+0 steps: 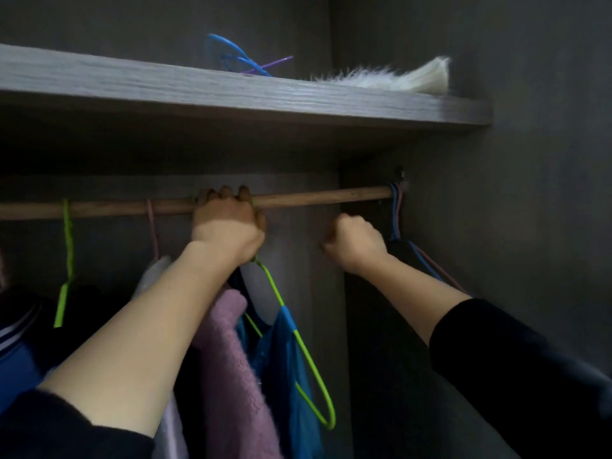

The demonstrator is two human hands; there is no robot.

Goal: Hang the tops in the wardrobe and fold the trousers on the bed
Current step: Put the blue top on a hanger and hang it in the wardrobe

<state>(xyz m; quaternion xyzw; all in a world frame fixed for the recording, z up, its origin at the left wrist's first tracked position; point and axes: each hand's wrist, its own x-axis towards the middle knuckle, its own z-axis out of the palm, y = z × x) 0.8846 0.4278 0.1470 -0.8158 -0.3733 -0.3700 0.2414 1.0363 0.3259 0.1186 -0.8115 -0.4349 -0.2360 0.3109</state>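
Left hand (228,226) pins green hanger (306,356) to rail (314,195), fingers (227,193) curled over.

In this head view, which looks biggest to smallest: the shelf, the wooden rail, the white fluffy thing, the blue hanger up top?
Largest first:
shelf
wooden rail
white fluffy thing
blue hanger
Last two partly hidden by the shelf edge: order unsure.

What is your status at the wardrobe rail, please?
Left hand grips green hanger at the rail, blue top on it. Right hand curled, nothing visible in it. Pink garment crowds it on the left.
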